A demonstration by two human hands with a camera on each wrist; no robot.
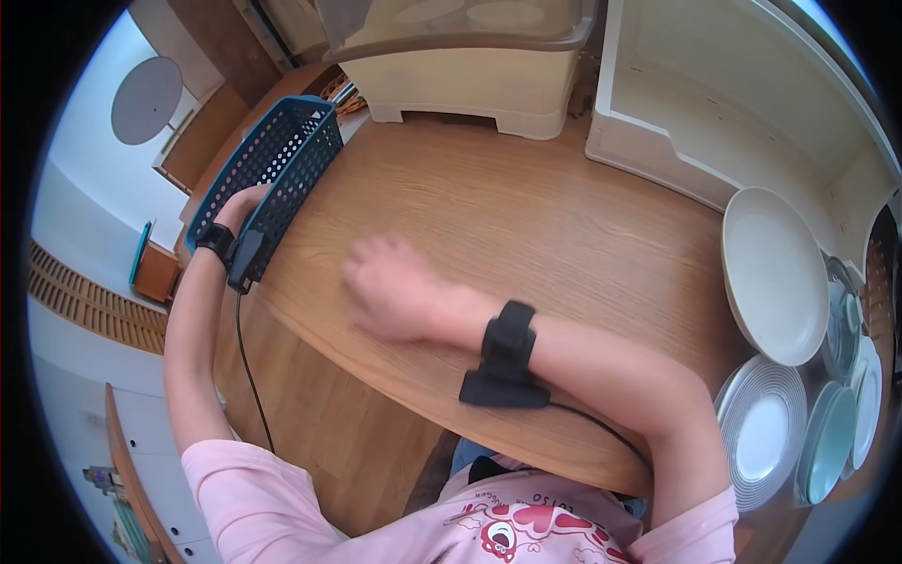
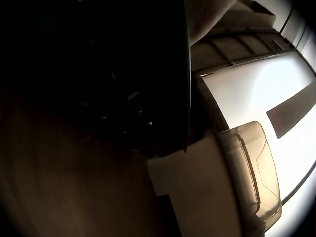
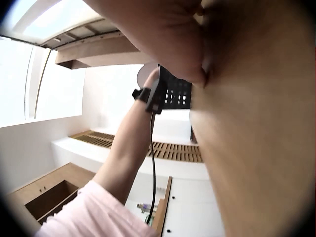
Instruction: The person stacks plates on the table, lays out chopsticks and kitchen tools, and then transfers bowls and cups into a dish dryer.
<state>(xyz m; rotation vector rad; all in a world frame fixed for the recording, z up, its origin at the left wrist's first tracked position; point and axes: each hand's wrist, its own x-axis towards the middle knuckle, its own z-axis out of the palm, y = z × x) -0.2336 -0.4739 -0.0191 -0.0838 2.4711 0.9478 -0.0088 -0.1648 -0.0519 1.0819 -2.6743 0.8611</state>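
A blue perforated plastic basket (image 1: 296, 179) stands at the table's left edge. My left hand (image 1: 246, 205) reaches over its near rim into it, and the basket wall hides the fingers. In the left wrist view the dark basket wall fills much of the picture, with part of the hand (image 2: 205, 17) showing beyond its edge. My right hand (image 1: 390, 287), blurred, is low over the wooden table near its front left edge, fingers loosely curled. The right wrist view shows that hand (image 3: 163, 37) close by the tabletop, with nothing visible in its grasp.
A cream storage box (image 1: 460, 89) with a clear lid stands at the back. Right of it is a large open cream bin (image 1: 648, 146). Along the right edge sit a big white oval plate (image 1: 775, 273), white ridged plates (image 1: 761, 437) and green dishes (image 1: 827, 446). Cables trail from both wrist cameras.
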